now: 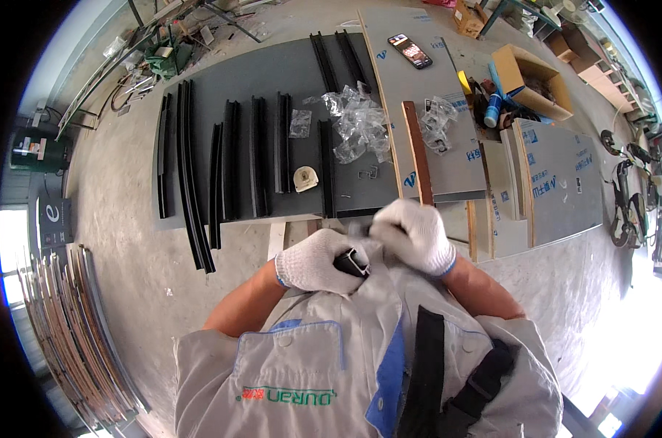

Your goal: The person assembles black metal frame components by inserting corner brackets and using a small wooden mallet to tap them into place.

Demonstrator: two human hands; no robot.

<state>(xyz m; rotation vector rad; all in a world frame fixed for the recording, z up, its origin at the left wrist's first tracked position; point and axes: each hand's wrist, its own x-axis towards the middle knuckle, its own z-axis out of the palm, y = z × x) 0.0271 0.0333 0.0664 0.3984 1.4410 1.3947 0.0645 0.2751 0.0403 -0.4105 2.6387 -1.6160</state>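
My left hand [318, 261], in a white knitted glove, is wrapped round a short black profile [351, 264] whose pale cut end faces me, close to my chest. My right hand [413, 237], gloved alike and slightly blurred, is closed just to the right of it. Whatever its fingers pinch is hidden. Beyond my hands, several long black profiles [231, 160] lie on a dark grey board [199, 87]. Among them are crumpled clear plastic bags [356, 124], small metal clips [367, 173] and a cream rounded piece [305, 179].
A brown strip [417, 150] and a phone [410, 51] lie on a grey panel [411, 84] at the right. Farther right stand an open cardboard box [535, 80], a blue can [494, 109] and more panels [564, 179]. Long strips [75, 328] rest at the far left.
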